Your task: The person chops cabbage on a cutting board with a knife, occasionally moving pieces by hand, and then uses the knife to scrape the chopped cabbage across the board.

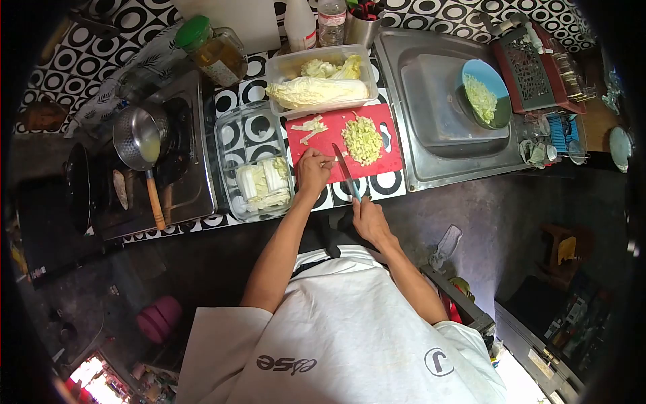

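Observation:
My right hand is closed round the handle of a knife, whose blade lies over the red cutting board. Close to the blade, my left hand presses its fingers on a small pale piece of cabbage at the board's lower left. Chopped cabbage forms a pile on the board's right half, and a few strips lie at its upper left. Behind the board, a plastic container holds a long cabbage piece. Left of the board, a clear tray holds cut cabbage leaves.
A saucepan sits on the stove at left, its wooden handle pointing forward. The metal sink at right holds a blue bowl of shredded cabbage. A green-lidded jar and bottles stand behind.

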The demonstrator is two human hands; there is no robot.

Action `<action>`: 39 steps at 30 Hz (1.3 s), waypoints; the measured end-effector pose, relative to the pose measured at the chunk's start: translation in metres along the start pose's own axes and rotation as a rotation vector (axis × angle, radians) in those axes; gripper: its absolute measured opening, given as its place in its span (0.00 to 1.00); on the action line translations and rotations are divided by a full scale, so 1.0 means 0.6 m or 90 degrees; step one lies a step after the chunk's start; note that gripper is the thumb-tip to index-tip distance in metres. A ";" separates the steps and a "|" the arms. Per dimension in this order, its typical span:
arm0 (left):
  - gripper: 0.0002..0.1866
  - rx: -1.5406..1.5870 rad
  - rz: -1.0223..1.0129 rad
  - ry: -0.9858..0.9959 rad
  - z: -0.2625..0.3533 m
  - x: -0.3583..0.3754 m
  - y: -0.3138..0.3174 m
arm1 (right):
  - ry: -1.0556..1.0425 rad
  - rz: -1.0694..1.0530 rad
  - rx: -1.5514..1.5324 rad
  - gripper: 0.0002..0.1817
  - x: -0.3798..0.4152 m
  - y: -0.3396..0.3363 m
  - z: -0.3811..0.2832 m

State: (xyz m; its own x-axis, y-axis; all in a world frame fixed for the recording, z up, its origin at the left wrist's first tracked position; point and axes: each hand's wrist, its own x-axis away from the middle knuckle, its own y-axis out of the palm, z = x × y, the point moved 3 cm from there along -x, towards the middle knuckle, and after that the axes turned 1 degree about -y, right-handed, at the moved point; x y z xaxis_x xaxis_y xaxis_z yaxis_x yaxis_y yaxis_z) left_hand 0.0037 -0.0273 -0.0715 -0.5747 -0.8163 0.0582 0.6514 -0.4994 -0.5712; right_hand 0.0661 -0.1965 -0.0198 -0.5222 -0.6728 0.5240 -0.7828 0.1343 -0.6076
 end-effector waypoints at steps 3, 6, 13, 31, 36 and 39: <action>0.07 0.005 0.004 0.010 0.004 0.001 -0.001 | 0.006 -0.014 -0.011 0.23 -0.001 -0.005 -0.005; 0.07 -0.009 0.012 0.027 0.004 0.002 -0.001 | 0.006 -0.020 -0.017 0.23 0.000 -0.004 -0.010; 0.07 0.008 0.004 0.018 0.004 0.001 0.000 | 0.032 0.009 0.035 0.21 0.001 0.013 -0.005; 0.08 0.022 -0.006 -0.018 0.009 -0.004 -0.004 | -0.029 0.076 0.042 0.20 -0.008 0.005 0.024; 0.10 0.036 -0.061 0.008 0.037 -0.007 -0.003 | -0.016 0.095 -0.002 0.20 -0.005 -0.012 0.011; 0.11 0.022 -0.032 0.003 0.043 -0.004 -0.016 | -0.027 0.089 0.004 0.21 -0.002 -0.013 0.005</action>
State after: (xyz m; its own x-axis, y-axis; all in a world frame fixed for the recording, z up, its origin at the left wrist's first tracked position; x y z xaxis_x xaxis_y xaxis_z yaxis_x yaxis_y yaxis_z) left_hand 0.0119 -0.0279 -0.0449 -0.6093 -0.7887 0.0813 0.6385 -0.5489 -0.5395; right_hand 0.0738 -0.1989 -0.0176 -0.6108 -0.6779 0.4092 -0.7016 0.2237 -0.6766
